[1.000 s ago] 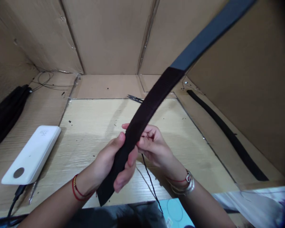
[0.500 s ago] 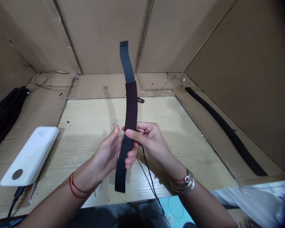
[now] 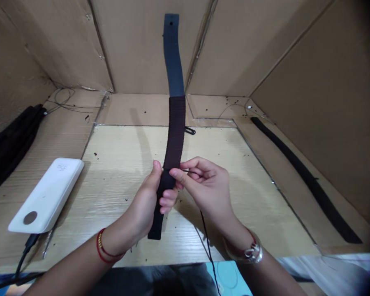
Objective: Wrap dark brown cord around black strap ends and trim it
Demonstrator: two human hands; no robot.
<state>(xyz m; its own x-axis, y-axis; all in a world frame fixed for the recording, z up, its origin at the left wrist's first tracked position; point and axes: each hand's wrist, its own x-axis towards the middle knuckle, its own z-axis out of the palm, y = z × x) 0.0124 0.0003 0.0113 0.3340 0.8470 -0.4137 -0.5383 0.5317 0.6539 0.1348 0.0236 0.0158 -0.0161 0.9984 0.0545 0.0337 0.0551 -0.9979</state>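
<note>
The strap (image 3: 176, 123) is held up over the bench (image 3: 120, 174). The left hand (image 3: 145, 199) curls round its unwrapped lower part; the right hand (image 3: 212, 185) pinches it at the lower edge of the wrap (image 3: 174, 135), with cord (image 3: 206, 235) hanging below. The step seems to be winding; the next move likely calls for even tension and a snug turn

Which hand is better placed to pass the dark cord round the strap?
Right, I'd judge: the right hand has the dark cord at its curled fingers, beside the ribbed wrap's lower end. The left hand is occupied, steadying the strap just below.
</note>
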